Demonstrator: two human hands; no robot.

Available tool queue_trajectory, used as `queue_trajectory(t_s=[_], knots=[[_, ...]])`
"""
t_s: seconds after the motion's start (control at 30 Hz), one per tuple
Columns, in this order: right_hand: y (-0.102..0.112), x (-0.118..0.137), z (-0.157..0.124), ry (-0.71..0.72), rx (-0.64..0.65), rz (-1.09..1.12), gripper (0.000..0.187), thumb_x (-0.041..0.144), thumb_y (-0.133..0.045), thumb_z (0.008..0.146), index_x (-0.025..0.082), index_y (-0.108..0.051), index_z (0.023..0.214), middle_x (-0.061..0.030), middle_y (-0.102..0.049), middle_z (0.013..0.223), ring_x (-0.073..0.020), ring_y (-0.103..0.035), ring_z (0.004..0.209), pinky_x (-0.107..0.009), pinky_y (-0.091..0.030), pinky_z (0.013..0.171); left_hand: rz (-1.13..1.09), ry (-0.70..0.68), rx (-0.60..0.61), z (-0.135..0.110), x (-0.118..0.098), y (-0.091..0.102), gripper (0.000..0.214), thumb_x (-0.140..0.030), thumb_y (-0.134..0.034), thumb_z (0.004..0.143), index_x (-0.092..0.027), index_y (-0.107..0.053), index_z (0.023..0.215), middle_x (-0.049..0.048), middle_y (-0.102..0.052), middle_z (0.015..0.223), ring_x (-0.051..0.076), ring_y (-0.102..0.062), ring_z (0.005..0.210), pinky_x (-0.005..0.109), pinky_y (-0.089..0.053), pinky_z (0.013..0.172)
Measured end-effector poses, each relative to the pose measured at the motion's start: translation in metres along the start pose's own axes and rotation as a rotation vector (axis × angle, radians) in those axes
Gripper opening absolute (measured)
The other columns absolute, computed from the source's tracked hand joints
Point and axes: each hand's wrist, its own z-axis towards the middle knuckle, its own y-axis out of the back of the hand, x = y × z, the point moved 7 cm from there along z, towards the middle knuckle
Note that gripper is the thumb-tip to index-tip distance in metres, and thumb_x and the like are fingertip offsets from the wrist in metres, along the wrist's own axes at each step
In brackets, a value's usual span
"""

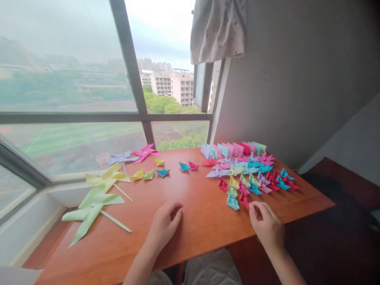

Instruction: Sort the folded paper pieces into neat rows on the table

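- Wide window (68, 79) glass fills the left and back of the room, with a grey wall (297, 79) on the right and a bunched curtain (218, 29) hanging above the corner.
- A reddish wooden counter (202, 233) runs along the sill.
- The left hand (164, 223) rests near the front edge on bare wood, loosely curled and holding nothing.
- The right hand (267, 226) lies near the front right, fingers bent and empty, its fingertips just beside a red piece (245, 202).
- That piece sits at the near edge of a cluster of folded paper pieces (252, 178) spreading toward the back right corner.
- A green pinwheel (92, 208), a yellow pinwheel (108, 177) and a pink pinwheel (145, 152) lie along the left edge.
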Motion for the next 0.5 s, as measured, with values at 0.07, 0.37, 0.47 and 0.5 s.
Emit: queue_trajectory(t_s=[0.07,0.37,0.47,0.5], knots=[[-0.008,0.0,-0.004,-0.001,0.02,-0.072,0.027,0.037,-0.047,0.095,0.02,-0.066,0.087,-0.0044,-0.069,0.079,-0.0152,-0.062,0.067,-0.025,-0.04,0.06,0.0,-0.003,0.005,0.0,-0.001,0.0,0.019,-0.028,-0.05,0.088,-0.02,-0.067,0.09,0.0059,-0.069,0.08,0.02,-0.063,0.072,0.029,-0.049,0.067],[-0.022,-0.009,-0.006,0.009,0.062,-0.108,0.031,0.039,-0.044,0.096,0.02,-0.068,0.091,-0.0053,-0.07,0.082,-0.0155,-0.063,0.068,-0.024,-0.039,0.058,-0.006,0.004,-0.001,0.0,-0.006,0.002,0.018,-0.028,-0.05,0.086,-0.021,-0.067,0.088,0.0068,-0.07,0.082,0.021,-0.063,0.073,0.03,-0.049,0.068],[-0.022,-0.012,-0.006,0.0,0.078,-0.049,0.032,0.039,-0.044,0.096,0.019,-0.069,0.094,-0.0065,-0.07,0.085,-0.0153,-0.063,0.067,-0.025,-0.041,0.059,0.001,-0.003,-0.004,0.0,-0.005,0.002,0.017,-0.027,-0.051,0.086,-0.022,-0.067,0.088,0.006,-0.07,0.082,0.02,-0.063,0.073,0.029,-0.048,0.068],[-0.022,-0.013,-0.005,-0.006,0.078,-0.036,0.031,0.039,-0.044,0.096,0.019,-0.069,0.096,-0.0068,-0.071,0.086,-0.0153,-0.063,0.067,-0.025,-0.042,0.059,0.004,-0.006,-0.004,0.0,-0.005,0.002,0.017,-0.026,-0.051,0.086,-0.022,-0.067,0.089,0.0057,-0.07,0.082,0.02,-0.063,0.072,0.029,-0.048,0.068]])
